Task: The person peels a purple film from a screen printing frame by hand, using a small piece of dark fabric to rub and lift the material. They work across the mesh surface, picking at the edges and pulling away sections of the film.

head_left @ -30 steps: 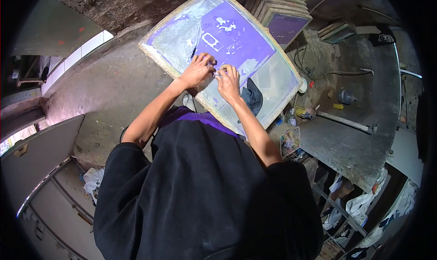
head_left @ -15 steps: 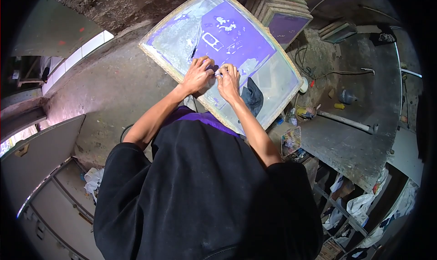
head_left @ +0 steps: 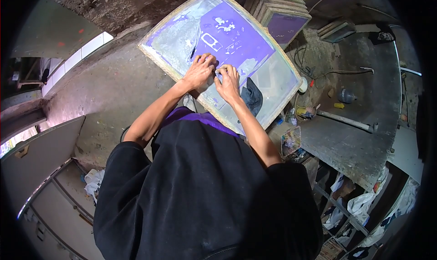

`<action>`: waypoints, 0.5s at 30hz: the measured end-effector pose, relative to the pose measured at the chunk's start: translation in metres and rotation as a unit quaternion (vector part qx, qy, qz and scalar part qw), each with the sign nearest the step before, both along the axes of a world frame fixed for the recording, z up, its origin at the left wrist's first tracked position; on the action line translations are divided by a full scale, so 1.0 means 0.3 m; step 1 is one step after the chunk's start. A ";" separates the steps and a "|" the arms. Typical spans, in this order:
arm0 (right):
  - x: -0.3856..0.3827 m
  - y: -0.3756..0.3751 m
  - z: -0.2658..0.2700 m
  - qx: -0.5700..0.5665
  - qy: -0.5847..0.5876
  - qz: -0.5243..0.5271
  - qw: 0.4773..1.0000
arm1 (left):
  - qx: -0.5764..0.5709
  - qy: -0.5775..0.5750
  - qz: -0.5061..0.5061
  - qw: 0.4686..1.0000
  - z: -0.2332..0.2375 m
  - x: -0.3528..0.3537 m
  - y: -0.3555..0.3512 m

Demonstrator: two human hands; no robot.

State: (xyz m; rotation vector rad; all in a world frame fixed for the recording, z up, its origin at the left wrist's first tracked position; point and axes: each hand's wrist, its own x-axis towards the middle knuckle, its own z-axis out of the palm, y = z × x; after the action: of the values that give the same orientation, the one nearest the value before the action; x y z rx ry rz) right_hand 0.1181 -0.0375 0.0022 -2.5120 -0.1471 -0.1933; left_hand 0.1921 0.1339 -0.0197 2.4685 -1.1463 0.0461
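Observation:
A framed board (head_left: pixel 266 94) with a purple printed area (head_left: pixel 246 35) lies tilted in front of me. My left hand (head_left: pixel 200 71) rests at the purple area's lower edge, its fingers curled; whatever they hold is hidden. Close beside it on the right, my right hand (head_left: pixel 227 81) has bent fingers pressed together around something too small to make out. A dark cloth (head_left: pixel 251 97) lies on the board just right of my right wrist. A thin black object (head_left: pixel 193 53) sits above my left fingers.
Stacked frames (head_left: pixel 284 21) stand behind the board at the upper right. On the right are a grey counter (head_left: pixel 346 144), a pipe (head_left: pixel 344 121), a plastic bottle (head_left: pixel 347 96) and a hose. A container (head_left: pixel 290 141) of stained material is near the board's lower right corner.
My hands have shifted very slightly, and the right fingers have changed their bend a little. The board and cloth look nearly the same.

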 end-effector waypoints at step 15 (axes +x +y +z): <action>0.037 0.000 -0.021 -0.047 -0.007 -0.006 0.999 | -0.089 0.066 0.043 0.993 0.048 -0.017 0.038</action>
State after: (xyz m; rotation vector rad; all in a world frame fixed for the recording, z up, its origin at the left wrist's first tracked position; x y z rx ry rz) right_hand 0.1292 -0.0376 -0.0042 -2.6051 -0.1509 -0.2130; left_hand 0.1871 0.1453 -0.0053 2.3240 -0.9392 0.0102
